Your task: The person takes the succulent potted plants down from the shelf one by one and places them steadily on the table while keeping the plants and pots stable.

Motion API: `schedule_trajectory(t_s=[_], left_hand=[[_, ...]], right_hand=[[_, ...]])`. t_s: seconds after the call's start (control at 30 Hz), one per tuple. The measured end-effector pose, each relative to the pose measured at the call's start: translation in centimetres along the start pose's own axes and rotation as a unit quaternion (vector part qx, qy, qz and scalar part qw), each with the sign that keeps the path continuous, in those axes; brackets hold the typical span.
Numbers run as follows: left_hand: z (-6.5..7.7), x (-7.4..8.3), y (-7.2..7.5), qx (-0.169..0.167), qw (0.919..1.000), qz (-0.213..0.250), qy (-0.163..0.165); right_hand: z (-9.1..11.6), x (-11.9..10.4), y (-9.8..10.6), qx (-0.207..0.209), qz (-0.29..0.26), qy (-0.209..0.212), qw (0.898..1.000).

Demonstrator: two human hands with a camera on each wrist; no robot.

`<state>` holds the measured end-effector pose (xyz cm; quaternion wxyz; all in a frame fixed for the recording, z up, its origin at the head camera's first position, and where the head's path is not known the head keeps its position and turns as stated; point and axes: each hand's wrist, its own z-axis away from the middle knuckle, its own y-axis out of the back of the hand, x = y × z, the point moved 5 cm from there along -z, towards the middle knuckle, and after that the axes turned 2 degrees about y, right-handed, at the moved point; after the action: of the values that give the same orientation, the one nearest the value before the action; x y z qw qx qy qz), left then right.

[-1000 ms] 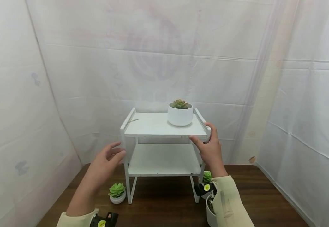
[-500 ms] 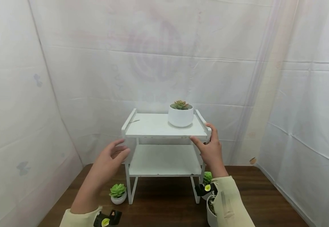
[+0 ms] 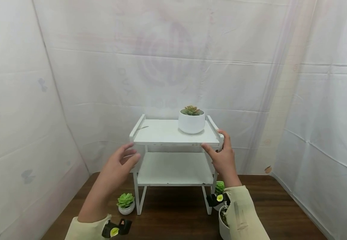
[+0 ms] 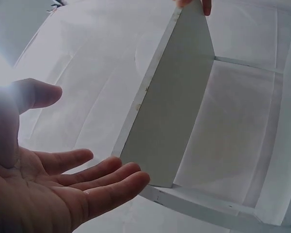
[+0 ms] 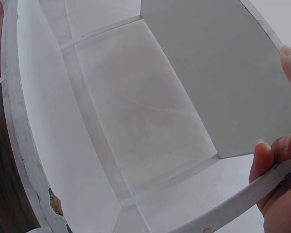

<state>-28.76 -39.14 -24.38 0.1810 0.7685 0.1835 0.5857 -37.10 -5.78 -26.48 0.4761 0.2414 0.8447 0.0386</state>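
Note:
A white two-tier shelf rack (image 3: 174, 169) stands on the table, with a white pot holding a succulent (image 3: 191, 122) at the right of its top board. My right hand (image 3: 223, 161) grips the rack's front right corner, thumb along the board's front edge. In the right wrist view, its curled fingers (image 5: 263, 160) wrap round the white frame bar (image 5: 223, 212). At the front left upright, my left hand (image 3: 116, 170) holds nothing. The left wrist view shows that hand's fingers (image 4: 111, 196) extended and spread from the thumb, fingertips close to the top board's corner.
A small green succulent in a white pot (image 3: 126, 205) stands by the rack's left leg. By the right leg are another green succulent (image 3: 220, 187) and a white pot (image 3: 223, 227), partly behind the right sleeve. White sheeting (image 3: 86, 76) encloses the brown table (image 3: 173, 221).
My left hand has risen and moved right, closer to the rack's front left corner. The right hand keeps its grip on the front right corner.

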Motion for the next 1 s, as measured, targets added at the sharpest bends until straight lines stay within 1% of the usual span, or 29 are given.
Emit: schedule_trajectory(t_s=[0.1, 0.3, 0.57, 0.83, 1.0], left_hand=[[-0.1, 0.5, -0.1, -0.001, 1.0000, -0.001, -0.007], [-0.2, 1.2, -0.3, 0.002, 0.9999, 0.005, -0.011], [-0.5, 2.1, -0.3, -0.002, 0.9998, 0.008, -0.019], [-0.6, 3.0, -0.2, 0.000, 0.9999, 0.008, -0.014], [-0.7, 3.3, -0.2, 0.000, 0.9997, 0.021, -0.009]], right_hand=[[0.0, 0.0, 0.1, 0.002, -0.003, 0.001, 1.000], [0.0, -0.2, 0.1, 0.004, -0.002, 0.003, 1.000], [0.0, -0.1, 0.0, 0.006, 0.005, 0.003, 1.000], [0.0, 0.0, 0.0, 0.006, 0.007, 0.003, 1.000], [0.0, 0.0, 0.0, 0.005, 0.006, 0.004, 1.000]])
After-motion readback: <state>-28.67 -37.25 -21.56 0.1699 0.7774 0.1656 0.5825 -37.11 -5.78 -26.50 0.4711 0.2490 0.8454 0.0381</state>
